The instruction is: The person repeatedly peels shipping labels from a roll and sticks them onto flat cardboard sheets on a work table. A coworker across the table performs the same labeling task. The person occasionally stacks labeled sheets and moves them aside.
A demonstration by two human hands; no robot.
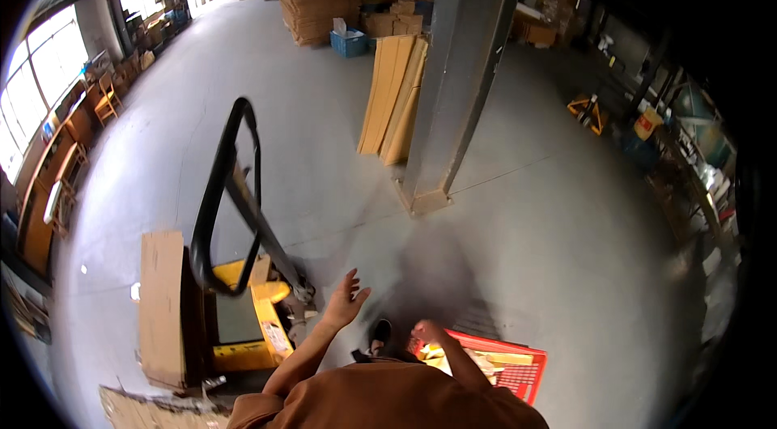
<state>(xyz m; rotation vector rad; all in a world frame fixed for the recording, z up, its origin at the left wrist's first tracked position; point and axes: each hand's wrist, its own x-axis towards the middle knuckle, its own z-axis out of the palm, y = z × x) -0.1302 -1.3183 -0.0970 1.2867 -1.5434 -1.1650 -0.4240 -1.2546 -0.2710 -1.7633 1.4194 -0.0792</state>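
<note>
Our left hand (346, 297) hangs spread beside the pallet jack (235, 210); our right hand (426, 333) grips the red crate (518, 372). A pillar (457, 81) stands ahead.

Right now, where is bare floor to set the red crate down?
Open concrete lies right of the pillar, ahead of the red crate your right hand grips. More between the pallet jack handle and leaning boards. Crowded by the jack body, near your open left hand.
</note>
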